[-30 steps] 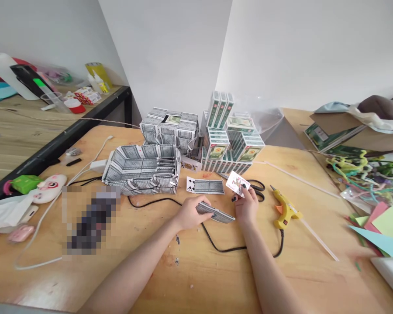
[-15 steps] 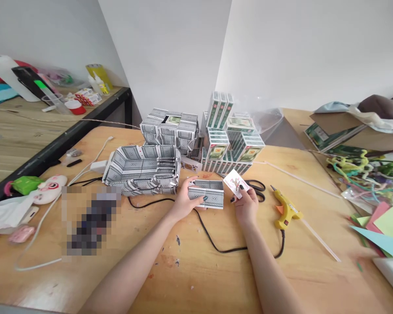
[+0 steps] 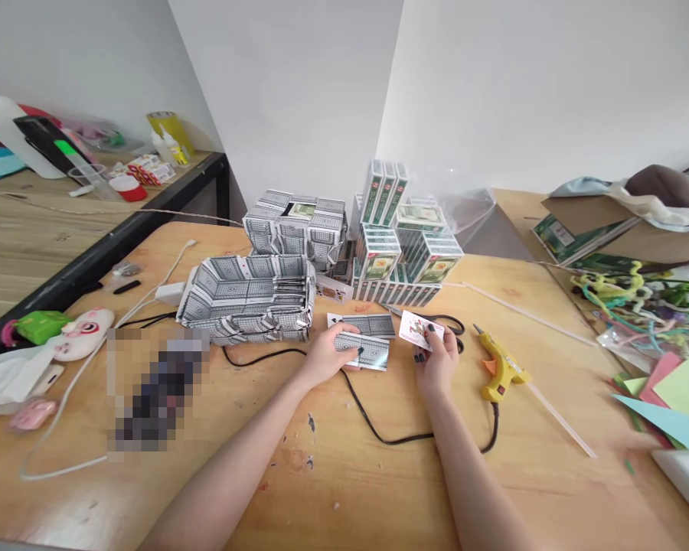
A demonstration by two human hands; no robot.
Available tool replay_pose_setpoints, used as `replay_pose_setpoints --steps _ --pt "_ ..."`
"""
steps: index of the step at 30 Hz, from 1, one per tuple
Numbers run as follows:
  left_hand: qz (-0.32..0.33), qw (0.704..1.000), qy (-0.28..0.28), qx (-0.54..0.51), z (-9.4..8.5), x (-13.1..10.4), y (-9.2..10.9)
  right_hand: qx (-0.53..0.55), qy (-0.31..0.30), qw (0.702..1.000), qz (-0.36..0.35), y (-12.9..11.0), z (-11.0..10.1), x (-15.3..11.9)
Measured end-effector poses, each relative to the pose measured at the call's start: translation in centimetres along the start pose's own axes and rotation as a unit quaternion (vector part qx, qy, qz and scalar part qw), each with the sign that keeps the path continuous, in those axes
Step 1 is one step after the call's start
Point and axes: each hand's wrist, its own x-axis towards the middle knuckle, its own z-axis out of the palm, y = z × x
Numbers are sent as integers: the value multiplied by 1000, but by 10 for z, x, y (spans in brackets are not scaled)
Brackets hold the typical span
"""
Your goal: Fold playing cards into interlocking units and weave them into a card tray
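Observation:
My left hand [image 3: 324,355] is closed on a piece made of joined playing cards [image 3: 373,353], their grey patterned backs showing. Its near panel leans toward me, with a second row of card backs behind it. Between the thumb and fingers of my right hand [image 3: 439,366] is a single playing card [image 3: 416,330], a colourful figure on its white face. A small gap separates this card from the joined piece. Black-handled scissors [image 3: 458,324] lie partly hidden behind my right hand. To its right rests a yellow glue gun [image 3: 501,366].
An open tray built of cards [image 3: 235,295] stands at left, with a card-covered block [image 3: 295,226] behind it. Boxed card decks [image 3: 382,264] are stacked at the back. A black cable [image 3: 373,425] crosses the table. Pipe cleaners [image 3: 625,298] and coloured paper [image 3: 683,398] lie at right.
The near panel of the joined cards has tilted toward me, widening the piece. My right hand has shifted slightly right, and its card has turned and dropped a little.

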Motion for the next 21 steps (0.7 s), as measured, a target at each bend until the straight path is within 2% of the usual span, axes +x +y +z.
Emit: replay_pose_setpoints --steps 4,10,14,21 --pt "0 1000 5 -10 1 0 1 0 -14 1000 -6 1 0 1" --pt "-30 993 29 -111 -2 2 9 -13 -79 997 -18 3 -1 1" --pt "-26 985 43 -164 -3 2 11 -8 -104 994 -16 0 -1 -2" --pt "-27 983 45 -173 -4 2 10 -17 -147 989 3 -3 2 -6"
